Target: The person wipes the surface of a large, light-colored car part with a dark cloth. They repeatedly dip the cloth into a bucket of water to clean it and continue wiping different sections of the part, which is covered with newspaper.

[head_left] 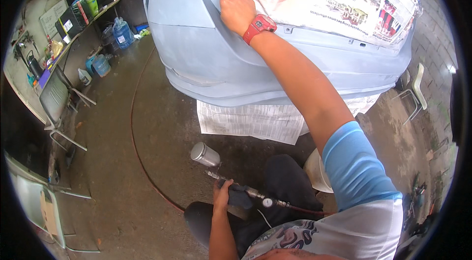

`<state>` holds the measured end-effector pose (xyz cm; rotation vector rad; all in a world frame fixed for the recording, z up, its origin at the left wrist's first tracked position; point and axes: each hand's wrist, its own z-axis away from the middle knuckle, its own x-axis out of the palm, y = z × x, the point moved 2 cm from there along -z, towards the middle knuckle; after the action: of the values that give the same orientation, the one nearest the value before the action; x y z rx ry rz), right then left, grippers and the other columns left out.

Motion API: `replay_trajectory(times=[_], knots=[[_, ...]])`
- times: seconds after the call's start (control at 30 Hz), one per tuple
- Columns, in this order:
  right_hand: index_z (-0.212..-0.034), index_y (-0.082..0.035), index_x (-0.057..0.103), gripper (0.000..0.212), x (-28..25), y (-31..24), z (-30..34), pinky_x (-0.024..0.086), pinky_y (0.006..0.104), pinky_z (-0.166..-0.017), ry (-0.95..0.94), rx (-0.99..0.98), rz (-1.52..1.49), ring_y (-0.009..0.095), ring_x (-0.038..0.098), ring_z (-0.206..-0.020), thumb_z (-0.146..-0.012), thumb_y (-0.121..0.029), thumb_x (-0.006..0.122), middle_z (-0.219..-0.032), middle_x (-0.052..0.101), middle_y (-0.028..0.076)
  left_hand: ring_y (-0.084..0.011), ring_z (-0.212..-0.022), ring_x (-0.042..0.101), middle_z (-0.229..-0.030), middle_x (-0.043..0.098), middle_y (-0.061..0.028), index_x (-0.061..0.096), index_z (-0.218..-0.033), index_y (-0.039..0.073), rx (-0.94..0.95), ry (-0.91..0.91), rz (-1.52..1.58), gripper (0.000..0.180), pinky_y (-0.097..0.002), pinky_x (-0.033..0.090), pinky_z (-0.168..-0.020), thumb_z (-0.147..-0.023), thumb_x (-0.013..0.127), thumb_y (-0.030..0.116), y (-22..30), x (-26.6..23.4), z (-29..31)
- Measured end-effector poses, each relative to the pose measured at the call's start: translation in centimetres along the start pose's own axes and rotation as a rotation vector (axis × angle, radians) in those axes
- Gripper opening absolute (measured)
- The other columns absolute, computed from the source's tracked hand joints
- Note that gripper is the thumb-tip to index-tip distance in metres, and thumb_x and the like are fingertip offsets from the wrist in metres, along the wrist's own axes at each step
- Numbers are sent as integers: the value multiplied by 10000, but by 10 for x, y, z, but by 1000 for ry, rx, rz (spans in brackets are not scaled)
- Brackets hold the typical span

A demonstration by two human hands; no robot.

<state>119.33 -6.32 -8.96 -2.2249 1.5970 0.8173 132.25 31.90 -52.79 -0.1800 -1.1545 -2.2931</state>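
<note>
My left hand point(222, 195) is closed around a spray gun point(241, 188) low over my lap. Its silver cup point(205, 155) points away from me, and a round pressure gauge point(267, 203) sits on the hose side. Stretched out ahead, my right hand point(237, 12) has its index finger extended onto a pale grey-blue car bumper point(196, 51). The fingertip is at a small dark recess by the edge of the masking paper point(339, 2). Its other fingers look curled and are partly hidden. A red watch point(259, 28) is on that wrist.
A reddish air hose point(137, 149) curves across the floor. Newspaper sheets point(250, 120) lie beneath the bumper. A whitish bucket point(317, 171) stands beside my right knee. Chairs point(55, 97), water jugs point(123, 33) and a cluttered shelf line the left; another chair point(418, 85) is far right.
</note>
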Motion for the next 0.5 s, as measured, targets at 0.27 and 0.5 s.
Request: replay_trajectory(times=[0.27, 0.5], knots=[[-1592, 110, 351, 761, 2, 6, 13, 552, 525, -588, 32, -98, -34, 386, 725, -670, -875, -50, 548, -791, 748, 189, -307, -1022, 743, -1219, 690, -238, 241, -1629, -82, -18, -12, -24, 1029, -425, 611, -851, -844, 837, 215, 3, -2, 0], [-1614, 100, 314, 767, 11, -6, 26, 556, 535, -606, -11, -77, -77, 390, 734, -692, -899, -63, 536, -820, 758, 198, -308, -978, 749, -1173, 689, -218, 297, -1588, -74, 65, 10, -88, 930, -436, 621, -832, -859, 820, 169, -10, -21, -17]])
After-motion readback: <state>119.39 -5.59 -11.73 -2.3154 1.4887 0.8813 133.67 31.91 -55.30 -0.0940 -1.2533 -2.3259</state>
